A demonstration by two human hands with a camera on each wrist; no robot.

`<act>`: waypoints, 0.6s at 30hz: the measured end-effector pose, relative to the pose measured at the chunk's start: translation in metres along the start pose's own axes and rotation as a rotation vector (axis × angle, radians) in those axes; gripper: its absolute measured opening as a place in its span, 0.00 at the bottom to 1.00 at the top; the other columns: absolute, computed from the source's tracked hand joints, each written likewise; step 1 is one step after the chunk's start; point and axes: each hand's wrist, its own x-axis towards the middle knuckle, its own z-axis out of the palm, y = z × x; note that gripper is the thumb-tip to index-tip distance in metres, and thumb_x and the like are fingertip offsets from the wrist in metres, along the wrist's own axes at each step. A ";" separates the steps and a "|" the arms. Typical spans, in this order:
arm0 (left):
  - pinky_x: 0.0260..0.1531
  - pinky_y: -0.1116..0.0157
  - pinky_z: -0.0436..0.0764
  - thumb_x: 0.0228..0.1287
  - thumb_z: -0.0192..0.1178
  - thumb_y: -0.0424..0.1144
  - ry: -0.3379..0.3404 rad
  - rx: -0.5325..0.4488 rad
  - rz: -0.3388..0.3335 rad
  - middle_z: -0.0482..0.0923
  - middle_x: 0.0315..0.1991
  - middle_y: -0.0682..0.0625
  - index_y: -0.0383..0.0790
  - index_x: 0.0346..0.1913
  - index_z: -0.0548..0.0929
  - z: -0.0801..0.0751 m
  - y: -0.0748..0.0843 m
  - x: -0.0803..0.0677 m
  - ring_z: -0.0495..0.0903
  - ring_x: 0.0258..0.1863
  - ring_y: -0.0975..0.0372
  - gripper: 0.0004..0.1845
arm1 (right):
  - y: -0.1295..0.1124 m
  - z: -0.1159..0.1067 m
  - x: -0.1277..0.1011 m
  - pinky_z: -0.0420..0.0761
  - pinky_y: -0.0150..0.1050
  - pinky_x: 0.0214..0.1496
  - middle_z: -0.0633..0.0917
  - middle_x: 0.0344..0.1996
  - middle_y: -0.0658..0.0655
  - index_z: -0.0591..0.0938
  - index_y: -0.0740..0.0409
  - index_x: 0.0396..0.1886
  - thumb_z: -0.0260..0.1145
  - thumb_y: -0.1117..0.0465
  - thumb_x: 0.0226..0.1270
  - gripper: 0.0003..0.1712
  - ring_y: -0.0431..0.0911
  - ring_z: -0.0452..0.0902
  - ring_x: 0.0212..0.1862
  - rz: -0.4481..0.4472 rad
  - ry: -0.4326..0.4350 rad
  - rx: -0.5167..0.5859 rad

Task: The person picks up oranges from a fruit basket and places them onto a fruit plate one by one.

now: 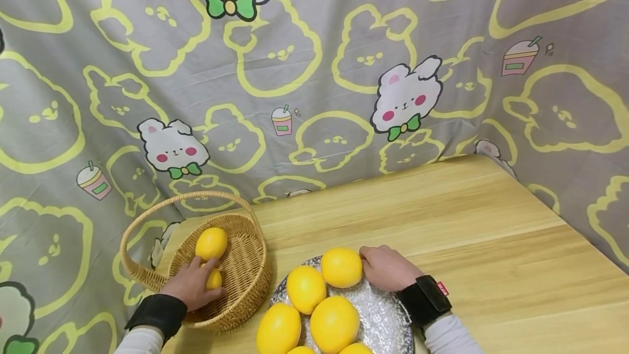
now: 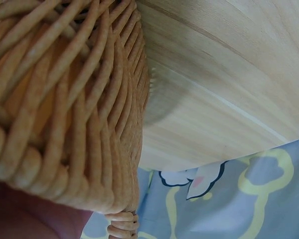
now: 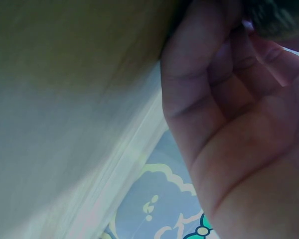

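My left hand (image 1: pixel 190 287) reaches into a wicker basket (image 1: pixel 263 280) and holds a yellow lemon (image 1: pixel 214 279) there, its fingers bent over the fruit. Beside those fingers a second lemon (image 1: pixel 211 242) lies in the basket. In the left wrist view the woven basket wall (image 2: pixel 94 124) hides most of the hand and the fruit. At the far right rim of a speckled plate (image 1: pixel 378 316), my right hand (image 1: pixel 388 267) grips the edge with curled fingers, close to a lemon (image 1: pixel 341 267). The right wrist view shows these fingers bent under the dark plate rim (image 3: pixel 279 19).
Several more lemons, such as one lemon (image 1: pixel 335 324) near the front, sit on the plate. The basket's tall handle (image 1: pixel 196 194) arches over its far left side. A wooden table (image 1: pixel 472 234) carries everything, with a patterned grey cloth (image 1: pixel 324 59) hanging behind it.
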 end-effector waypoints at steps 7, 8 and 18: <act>0.31 0.47 0.81 0.53 0.75 0.58 0.011 -0.005 0.005 0.74 0.51 0.36 0.47 0.60 0.79 0.000 0.001 -0.001 0.79 0.42 0.42 0.34 | 0.001 0.000 0.000 0.71 0.37 0.31 0.76 0.21 0.50 0.81 0.52 0.36 0.54 0.62 0.80 0.11 0.43 0.69 0.23 0.002 -0.004 0.011; 0.31 0.47 0.81 0.53 0.75 0.58 0.013 -0.004 0.006 0.74 0.51 0.36 0.47 0.60 0.79 0.000 0.001 -0.001 0.80 0.42 0.42 0.34 | 0.001 0.000 0.000 0.71 0.37 0.31 0.76 0.21 0.50 0.81 0.52 0.36 0.54 0.62 0.80 0.11 0.42 0.69 0.23 0.001 -0.005 0.011; 0.31 0.48 0.81 0.54 0.75 0.59 0.013 0.003 -0.002 0.74 0.51 0.36 0.47 0.61 0.79 0.001 0.000 -0.001 0.80 0.42 0.42 0.35 | 0.001 0.000 -0.001 0.70 0.37 0.30 0.75 0.20 0.50 0.80 0.51 0.35 0.54 0.63 0.80 0.12 0.43 0.68 0.23 -0.008 0.000 0.015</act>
